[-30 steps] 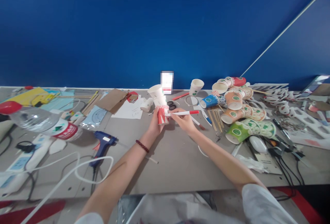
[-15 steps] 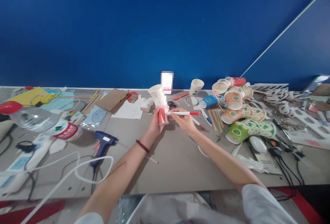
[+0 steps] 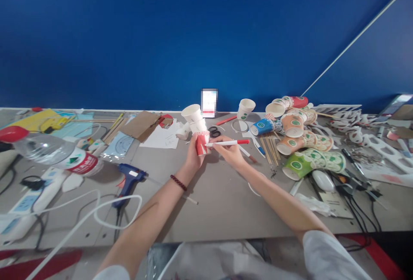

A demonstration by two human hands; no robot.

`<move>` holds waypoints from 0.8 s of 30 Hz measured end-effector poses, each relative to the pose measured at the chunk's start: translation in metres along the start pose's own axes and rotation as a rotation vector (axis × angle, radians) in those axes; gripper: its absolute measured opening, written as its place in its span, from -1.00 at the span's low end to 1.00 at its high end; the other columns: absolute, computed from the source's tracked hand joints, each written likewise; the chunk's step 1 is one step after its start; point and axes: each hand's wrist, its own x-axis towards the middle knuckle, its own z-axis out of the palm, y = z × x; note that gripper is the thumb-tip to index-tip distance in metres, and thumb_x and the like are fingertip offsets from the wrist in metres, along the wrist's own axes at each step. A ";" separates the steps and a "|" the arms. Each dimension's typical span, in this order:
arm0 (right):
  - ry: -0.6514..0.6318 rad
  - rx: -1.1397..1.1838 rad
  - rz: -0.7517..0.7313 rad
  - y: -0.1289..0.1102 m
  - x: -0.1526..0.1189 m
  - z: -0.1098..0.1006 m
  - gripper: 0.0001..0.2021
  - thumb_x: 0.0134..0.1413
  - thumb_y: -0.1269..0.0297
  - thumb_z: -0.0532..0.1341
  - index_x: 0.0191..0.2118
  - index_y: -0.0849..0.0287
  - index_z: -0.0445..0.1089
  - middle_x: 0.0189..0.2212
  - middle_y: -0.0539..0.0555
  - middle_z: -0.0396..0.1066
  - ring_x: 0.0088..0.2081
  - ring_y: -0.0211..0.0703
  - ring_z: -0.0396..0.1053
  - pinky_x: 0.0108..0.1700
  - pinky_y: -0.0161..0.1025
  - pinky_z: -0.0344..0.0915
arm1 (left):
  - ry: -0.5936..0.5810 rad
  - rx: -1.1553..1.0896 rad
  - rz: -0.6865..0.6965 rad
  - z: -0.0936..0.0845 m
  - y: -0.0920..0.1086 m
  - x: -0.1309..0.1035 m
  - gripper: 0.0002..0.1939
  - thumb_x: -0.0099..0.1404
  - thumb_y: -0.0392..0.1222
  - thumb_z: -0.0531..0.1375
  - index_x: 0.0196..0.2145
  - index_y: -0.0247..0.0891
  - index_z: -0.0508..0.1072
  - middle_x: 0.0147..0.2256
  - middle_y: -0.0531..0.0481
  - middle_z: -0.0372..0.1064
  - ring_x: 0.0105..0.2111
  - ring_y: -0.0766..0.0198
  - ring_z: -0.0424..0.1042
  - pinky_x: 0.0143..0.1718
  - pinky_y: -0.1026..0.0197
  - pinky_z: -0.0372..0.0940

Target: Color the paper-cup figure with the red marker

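Clear red-capped plastic bottle [image 3: 54,149] and blue plastic glue gun [image 3: 129,181] sat left of the red-and-white paper-cup stack [image 3: 198,127], left hand [image 3: 194,154] curled fingers around it, black-looped scissors [image 3: 215,134] lay just beyond it, right hand [image 3: 232,152] pinched slim white-and-red marker [image 3: 232,143] at it, multicoloured paper cups [image 3: 298,142] lay right of it.

The worktop [image 3: 226,202] is viewed by a single head-worn camera, held above and just behind its near edge and pointed forward and down. Its far edge is seen slightly above mid-height, where it is met by the blue wall [image 3: 180,35]; toward both sides the worktop is cut by the frame. The left hand [image 3: 195,154] and right hand [image 3: 232,151] are framed near the centre, closer to the far edge, and are seen from above and behind.
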 end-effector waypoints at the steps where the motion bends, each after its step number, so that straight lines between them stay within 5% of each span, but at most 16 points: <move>1: -0.007 -0.013 -0.001 -0.001 -0.001 0.000 -0.81 -0.02 0.11 0.33 -0.37 0.13 0.51 -0.33 0.10 0.57 -0.29 -0.07 0.50 -0.23 -0.13 0.43 | -0.002 0.001 0.008 0.000 0.000 0.000 -0.56 0.15 0.18 0.34 -0.30 -0.31 0.55 -0.44 -0.08 0.50 -0.45 0.22 0.48 -0.44 0.21 0.41; 24: -0.026 -0.112 -0.015 0.002 0.000 -0.002 -0.84 0.02 0.18 0.27 -0.30 0.13 0.51 -0.37 0.05 0.54 -0.33 -0.12 0.46 -0.28 -0.20 0.37 | 0.007 0.098 0.037 -0.006 -0.005 0.003 -0.37 -0.02 0.25 0.43 -0.16 -0.28 0.48 -0.35 -0.03 0.49 -0.39 0.25 0.47 -0.34 0.20 0.37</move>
